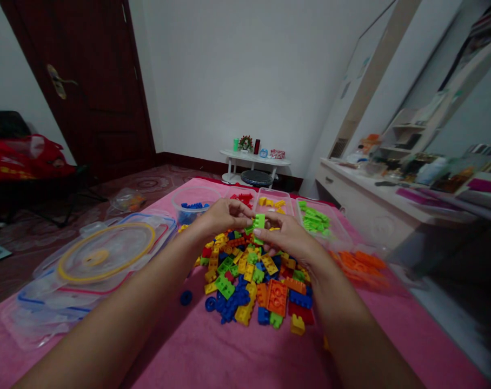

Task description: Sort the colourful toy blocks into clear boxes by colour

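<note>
Over a heap of mixed building blocks (245, 265), both hands meet around light green building blocks (259, 221). My right hand (286, 232) pinches the upright green block between thumb and fingers. From the other side, my left hand (225, 216) closes its fingertips on the green pieces at the same spot. Whether these are joined into one piece is hard to tell, since fingers cover part of them. Below lie yellow, blue, red, orange and green blocks, with a blue wheel-like ring (186, 297) apart at the left.
Behind the heap stand clear containers: a round one with blue pieces (194, 206), others with red (242, 199), yellow (272, 204) and green pieces (315, 219). Orange pieces (361, 265) fill one at right. Stacked clear lids (107, 254) lie left on the pink cloth (180, 351).
</note>
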Demonstrator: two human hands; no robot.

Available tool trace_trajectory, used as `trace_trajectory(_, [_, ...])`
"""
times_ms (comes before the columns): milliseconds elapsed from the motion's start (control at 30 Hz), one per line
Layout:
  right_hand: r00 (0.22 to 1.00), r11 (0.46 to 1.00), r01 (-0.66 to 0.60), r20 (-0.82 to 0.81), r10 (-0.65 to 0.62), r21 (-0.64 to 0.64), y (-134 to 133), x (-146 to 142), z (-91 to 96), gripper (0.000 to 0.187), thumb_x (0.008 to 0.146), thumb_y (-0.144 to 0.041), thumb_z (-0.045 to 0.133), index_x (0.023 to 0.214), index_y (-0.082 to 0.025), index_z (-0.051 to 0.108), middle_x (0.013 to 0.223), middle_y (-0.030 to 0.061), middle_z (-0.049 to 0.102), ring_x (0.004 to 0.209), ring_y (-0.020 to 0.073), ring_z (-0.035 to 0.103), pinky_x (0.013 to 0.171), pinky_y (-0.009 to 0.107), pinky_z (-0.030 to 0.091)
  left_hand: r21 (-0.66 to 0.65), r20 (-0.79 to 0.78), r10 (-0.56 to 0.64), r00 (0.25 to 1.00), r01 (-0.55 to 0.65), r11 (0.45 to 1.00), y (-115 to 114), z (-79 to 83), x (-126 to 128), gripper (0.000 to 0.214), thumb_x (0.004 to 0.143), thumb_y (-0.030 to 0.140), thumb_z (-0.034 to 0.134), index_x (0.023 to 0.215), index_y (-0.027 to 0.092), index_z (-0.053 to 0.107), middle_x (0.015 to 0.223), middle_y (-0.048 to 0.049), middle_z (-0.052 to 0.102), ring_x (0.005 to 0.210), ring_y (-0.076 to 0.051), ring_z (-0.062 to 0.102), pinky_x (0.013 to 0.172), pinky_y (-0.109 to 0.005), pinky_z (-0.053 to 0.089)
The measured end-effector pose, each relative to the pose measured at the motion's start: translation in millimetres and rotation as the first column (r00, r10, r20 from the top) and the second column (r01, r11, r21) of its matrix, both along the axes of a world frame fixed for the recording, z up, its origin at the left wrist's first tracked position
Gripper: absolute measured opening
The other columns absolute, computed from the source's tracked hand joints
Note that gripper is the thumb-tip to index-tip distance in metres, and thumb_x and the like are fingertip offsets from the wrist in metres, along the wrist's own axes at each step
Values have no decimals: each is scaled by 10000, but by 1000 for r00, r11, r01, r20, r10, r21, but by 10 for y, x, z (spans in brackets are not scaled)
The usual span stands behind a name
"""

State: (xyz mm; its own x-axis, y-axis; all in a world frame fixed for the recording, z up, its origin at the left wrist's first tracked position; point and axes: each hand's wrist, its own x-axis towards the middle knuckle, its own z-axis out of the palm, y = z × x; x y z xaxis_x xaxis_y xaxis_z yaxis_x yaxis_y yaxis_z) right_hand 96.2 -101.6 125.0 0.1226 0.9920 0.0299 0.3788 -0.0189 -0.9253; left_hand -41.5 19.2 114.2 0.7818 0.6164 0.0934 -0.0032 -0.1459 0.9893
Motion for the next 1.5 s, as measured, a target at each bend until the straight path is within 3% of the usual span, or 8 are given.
trace_trajectory(367, [999,992,33,9,-32,-125,-54,72,4,392,652,-270,710,979,-176,515,679,-31,595,494,98,573,490,243,513,33,-6,-76,997,76,997,2,-199,134,247,592,230,748,762,105,621,617,11,613,547,-79,553,571,-210,445])
trace_trajectory(500, [958,971,232,187,-218,-57,-103,489,-23,412,612,-311,733,957,-166,559,645,-18,609,507,126,581,476,242,492,198,-65,5,998,8,980,71,-266,154,162,675,233,665,778,111,638,655,-5,629,578,-93,558,579,-212,434])
trace_trajectory(633, [595,723,619,418,-686,307,-129,1007,-132,502,627,-382,708,1045,-137,575,886,92,655,782,230,641,685,343,520,566,-232,217,948,-50,823,183,-322,89,133,724,216,592,797,139,673,725,-33,670,659,-136,596,613,-232,432])
trace_trajectory(767, [317,552,669,480,-818,498,-108,1169,-213,702,649,-400,695,1236,-74,491,1189,218,552,965,266,605,868,384,456,794,-434,475,766,75,603,153,-315,5,158,688,206,611,814,208,706,801,-43,697,765,-192,627,651,-257,432])
trace_trajectory(933, [510,706,589,497,-702,394,-15,957,-231,591,695,-342,666,1221,-107,532,1190,173,579,786,193,648,799,341,486,814,-534,562,632,203,545,40,-307,13,142,676,251,618,779,209,704,840,-79,690,824,-232,630,669,-274,448])
trace_trajectory(1167, [744,945,267,584,-326,188,86,440,-202,344,717,-249,631,1045,-149,659,991,82,690,751,166,630,716,284,477,804,-498,466,731,188,564,89,-369,5,217,650,219,634,858,192,687,869,-89,683,816,-233,609,655,-276,417])
trace_trajectory(1300, [710,993,117,697,-99,21,72,267,-164,210,685,-263,663,877,-194,715,857,45,706,756,171,626,656,255,447,818,-468,405,785,212,534,117,-384,-4,236,640,191,623,868,187,685,866,-73,674,798,-211,592,649,-263,404])
trace_trajectory(1500, [531,952,261,847,-4,-159,-42,237,-17,60,642,-206,649,659,-226,703,718,29,695,664,164,614,544,237,370,849,-447,372,814,253,464,111,-382,26,231,638,164,615,855,175,693,845,-86,675,795,-224,595,644,-269,401])
